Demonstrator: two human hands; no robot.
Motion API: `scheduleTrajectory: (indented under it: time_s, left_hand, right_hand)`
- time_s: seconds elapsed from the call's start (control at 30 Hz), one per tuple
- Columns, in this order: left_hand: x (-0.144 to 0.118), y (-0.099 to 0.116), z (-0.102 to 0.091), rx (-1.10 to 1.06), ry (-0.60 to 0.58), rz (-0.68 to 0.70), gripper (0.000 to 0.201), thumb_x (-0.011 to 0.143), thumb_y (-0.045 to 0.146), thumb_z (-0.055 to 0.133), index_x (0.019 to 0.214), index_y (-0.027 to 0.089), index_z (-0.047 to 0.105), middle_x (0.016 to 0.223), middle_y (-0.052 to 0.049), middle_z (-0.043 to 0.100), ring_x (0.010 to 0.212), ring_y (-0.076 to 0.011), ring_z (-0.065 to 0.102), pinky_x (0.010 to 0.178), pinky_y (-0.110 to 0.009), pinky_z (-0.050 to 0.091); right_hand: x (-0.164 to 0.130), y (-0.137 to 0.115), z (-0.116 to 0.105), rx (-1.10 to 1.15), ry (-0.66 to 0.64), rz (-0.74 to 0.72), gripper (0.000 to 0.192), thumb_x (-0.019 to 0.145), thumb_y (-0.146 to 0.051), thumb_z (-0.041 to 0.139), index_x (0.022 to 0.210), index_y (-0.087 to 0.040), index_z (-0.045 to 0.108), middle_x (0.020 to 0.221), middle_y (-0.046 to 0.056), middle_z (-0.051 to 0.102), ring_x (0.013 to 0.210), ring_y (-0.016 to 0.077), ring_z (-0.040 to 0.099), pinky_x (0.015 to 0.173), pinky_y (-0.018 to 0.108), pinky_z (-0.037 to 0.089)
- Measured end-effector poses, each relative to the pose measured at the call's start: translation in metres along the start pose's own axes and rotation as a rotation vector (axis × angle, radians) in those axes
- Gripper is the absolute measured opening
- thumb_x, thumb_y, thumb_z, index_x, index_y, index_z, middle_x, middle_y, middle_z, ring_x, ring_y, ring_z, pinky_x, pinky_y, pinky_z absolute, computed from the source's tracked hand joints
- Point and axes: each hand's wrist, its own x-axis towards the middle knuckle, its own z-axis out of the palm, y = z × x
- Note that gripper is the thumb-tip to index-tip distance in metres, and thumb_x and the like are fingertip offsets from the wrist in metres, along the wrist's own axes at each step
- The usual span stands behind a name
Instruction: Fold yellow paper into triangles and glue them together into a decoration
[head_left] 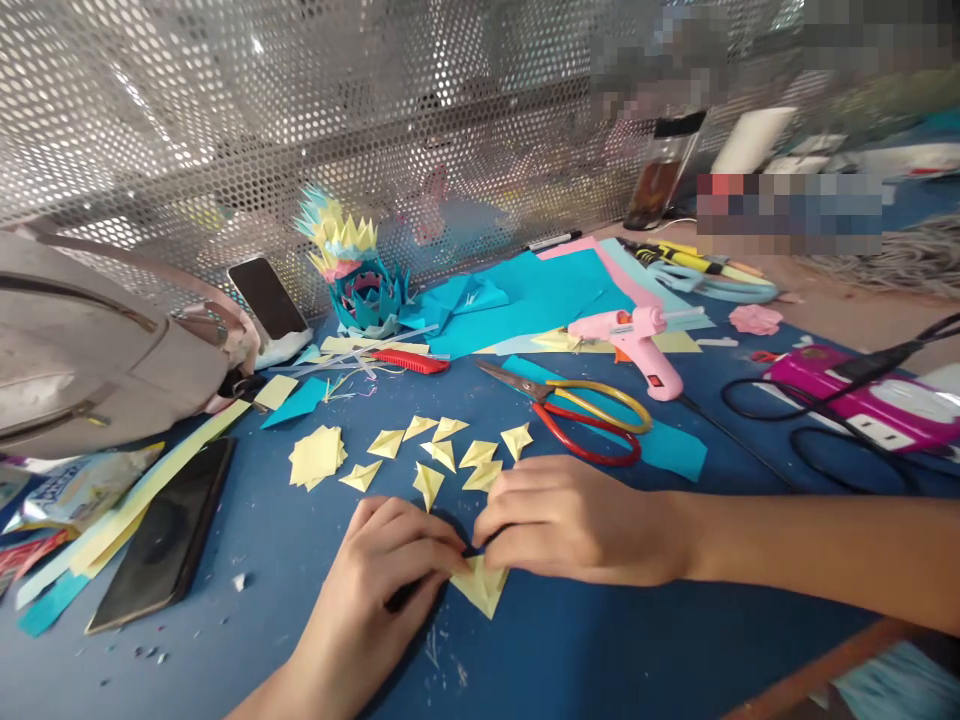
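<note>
A small yellow paper piece (486, 592), creased and pointing toward me, lies on the blue tabletop between my hands. My left hand (390, 570) pinches its left corner with bent fingers and thumb. From the right, my right hand (559, 515) has its curled fingers on the upper edge of the same paper, covering part of it. Just beyond my fingertips several folded yellow paper pieces (440, 455) are scattered. Left of them sits a stack of flat yellow paper squares (316, 457). Scissors (574, 405) with one yellow and one red handle lie beyond my right hand.
A pink glue gun (637, 340) and blue paper sheets (540, 290) lie farther back, near a red cutter knife (411, 361) and a spiky paper model (364, 290). At left are a phone (169, 535) and a bag (105, 340). A magenta power strip (862, 395) with black cables lies right.
</note>
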Motion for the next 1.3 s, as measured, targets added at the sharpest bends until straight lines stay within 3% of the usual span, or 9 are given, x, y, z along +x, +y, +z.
scheduleTrajectory:
  time_s: [0.2,0.4,0.93,1.17,1.3]
  left_hand:
    - [-0.003,-0.005,0.003,0.079,0.053,0.157,0.031,0.109,0.027,0.039,0.105,0.028,0.07,0.105,0.002,0.074,0.095,-0.0157,0.062,0.094,-0.037,0.032]
    - [-0.003,-0.006,0.01,0.242,0.149,0.258,0.024,0.103,0.014,0.053,0.104,0.027,0.073,0.102,0.003,0.074,0.094,-0.0138,0.061,0.093,-0.035,0.034]
    - [-0.005,0.003,-0.001,0.399,0.035,0.248,0.024,0.104,0.017,0.052,0.109,0.03,0.071,0.103,0.008,0.078,0.096,-0.0148,0.065,0.102,-0.039,0.032]
    - [-0.013,-0.005,-0.005,0.495,-0.047,0.416,0.037,0.108,0.019,0.035,0.116,0.028,0.07,0.114,0.003,0.075,0.104,-0.018,0.064,0.108,-0.04,0.03]
    - [-0.014,-0.004,-0.006,0.57,-0.037,0.468,0.04,0.108,0.019,0.032,0.118,0.028,0.07,0.114,0.001,0.074,0.107,-0.0198,0.061,0.113,-0.043,0.028]
  right_hand:
    - [-0.002,0.001,-0.002,-0.055,0.004,-0.077,0.026,0.106,-0.017,0.044,0.108,-0.015,0.07,0.116,0.0,0.073,0.102,0.0159,0.061,0.073,0.032,0.045]
    - [-0.001,0.003,-0.002,-0.065,0.008,-0.083,0.027,0.107,-0.016,0.044,0.109,-0.016,0.071,0.117,0.0,0.074,0.101,0.0141,0.061,0.073,0.031,0.046]
    - [-0.001,0.003,-0.002,-0.076,-0.022,-0.077,0.027,0.107,-0.017,0.044,0.107,-0.017,0.071,0.116,0.001,0.074,0.1,0.0138,0.061,0.076,0.031,0.046]
    - [0.002,0.003,-0.009,-0.054,-0.132,-0.052,0.023,0.106,-0.023,0.048,0.107,-0.019,0.07,0.117,0.0,0.073,0.104,0.0161,0.059,0.08,0.034,0.044]
    - [0.0,0.002,-0.008,-0.073,-0.097,-0.047,0.022,0.103,-0.035,0.054,0.107,-0.021,0.071,0.112,0.002,0.072,0.101,0.0179,0.058,0.081,0.035,0.043]
